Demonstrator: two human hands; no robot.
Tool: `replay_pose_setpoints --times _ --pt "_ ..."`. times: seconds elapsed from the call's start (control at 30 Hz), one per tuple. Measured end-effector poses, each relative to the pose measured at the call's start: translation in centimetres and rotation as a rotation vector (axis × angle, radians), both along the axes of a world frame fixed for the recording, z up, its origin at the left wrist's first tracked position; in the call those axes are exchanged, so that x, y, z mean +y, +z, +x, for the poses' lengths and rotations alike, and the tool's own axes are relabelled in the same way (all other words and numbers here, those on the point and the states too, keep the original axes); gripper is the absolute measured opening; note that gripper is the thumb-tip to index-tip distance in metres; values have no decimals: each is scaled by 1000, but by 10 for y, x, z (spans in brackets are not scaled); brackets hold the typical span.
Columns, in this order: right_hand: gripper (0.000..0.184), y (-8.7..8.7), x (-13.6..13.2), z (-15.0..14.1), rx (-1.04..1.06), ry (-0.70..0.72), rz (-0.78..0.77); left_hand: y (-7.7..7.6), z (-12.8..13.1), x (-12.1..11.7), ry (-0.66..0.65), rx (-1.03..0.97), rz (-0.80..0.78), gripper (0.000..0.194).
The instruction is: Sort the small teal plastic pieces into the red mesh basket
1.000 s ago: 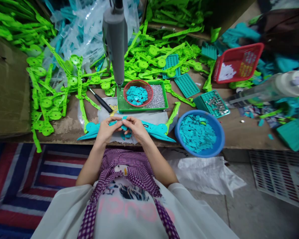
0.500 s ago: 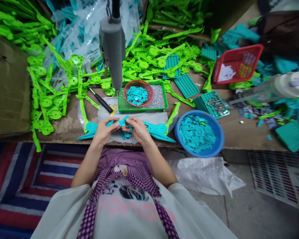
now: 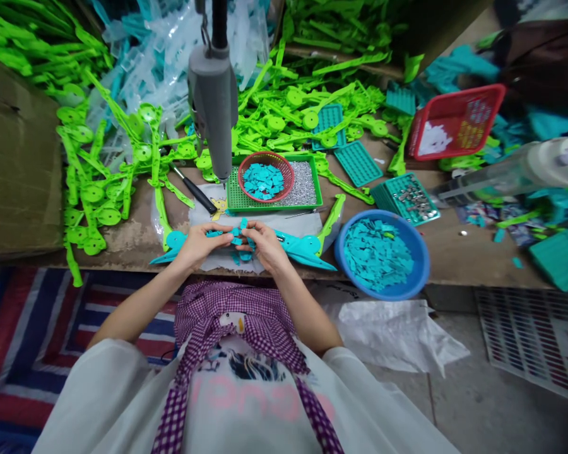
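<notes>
Both hands meet above a pale cloth [image 3: 284,224] at the bench's front edge. Small turquoise plastic pieces [image 3: 237,234] sit between them. My left hand [image 3: 204,244] pinches one with thumb and fingers. My right hand [image 3: 264,244] is also closed on a small turquoise piece, its fingers partly hiding it. Under and beside the hands lies a long turquoise and lime-green plastic assembly [image 3: 307,246], its middle covered by my hands. More turquoise bits show on the cloth below the fingers.
A grey electric screwdriver [image 3: 212,107] hangs overhead. Behind the hands, a green tray [image 3: 274,207] holds screws and a red basket [image 3: 284,189] of turquoise pieces. A blue bowl [image 3: 421,271] stands right; a black-handled tool [image 3: 201,195] lies left. Lime-green parts [image 3: 284,120] heap behind.
My left forearm has swung outward to the left, and its elbow is lifted. Both hands stay together around the small turquoise pieces. The whole view has shifted slightly.
</notes>
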State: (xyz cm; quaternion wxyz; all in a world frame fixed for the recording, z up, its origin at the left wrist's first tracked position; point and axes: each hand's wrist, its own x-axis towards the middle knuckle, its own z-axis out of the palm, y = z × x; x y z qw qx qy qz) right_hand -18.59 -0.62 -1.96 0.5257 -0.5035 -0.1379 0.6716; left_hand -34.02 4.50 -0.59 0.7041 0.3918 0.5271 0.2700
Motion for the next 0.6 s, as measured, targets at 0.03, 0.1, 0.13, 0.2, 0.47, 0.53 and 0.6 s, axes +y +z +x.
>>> replay_pose_setpoints --times 0.03,0.1,0.13,0.2,0.47,0.53,0.6 --pt "36 0 1 1 -11 4 9 1 1 2 1 -2 -11 24" --pt "38 1 5 2 -36 6 34 5 5 7 10 -16 -27 21" --pt "39 2 7 4 -48 -3 50 7 7 10 18 -35 -33 20" --pt "39 5 11 7 -69 -28 77 12 12 15 36 -100 -55 17" --pt "26 22 37 45 -391 -144 219 21 11 17 211 -255 -217 6" --pt "21 26 56 61 -721 -153 311 18 1 10 294 -234 -212 5" --pt "26 29 77 73 -1059 -24 346 15 -10 1 356 -231 -215 4"
